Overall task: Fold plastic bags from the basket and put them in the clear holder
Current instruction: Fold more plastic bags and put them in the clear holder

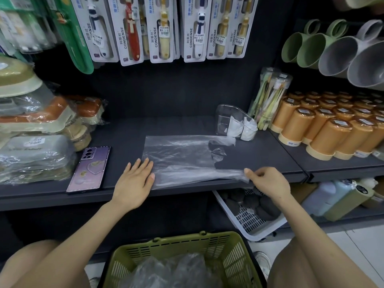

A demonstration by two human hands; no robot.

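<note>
1. Purple phone lies back up, camera cluster showing, near the front edge of the dark shelf, left of centre.
2. Left of the phone: stacked film-wrapped boxes in grey, cream and orange.
3. Carded toothbrushes hang in a row on the back panel; several carry price stickers.
4. Upper right: green mugs and grey mugs, mouths toward the camera.
5. Orange lidded cups stand in packed rows on the right shelf; a clear tube of toothbrushes stands just beside them.
6. Lower level: white perforated basket holding dark rounded items, identity unclear.
7. Lower right: pale jugs.
</note>
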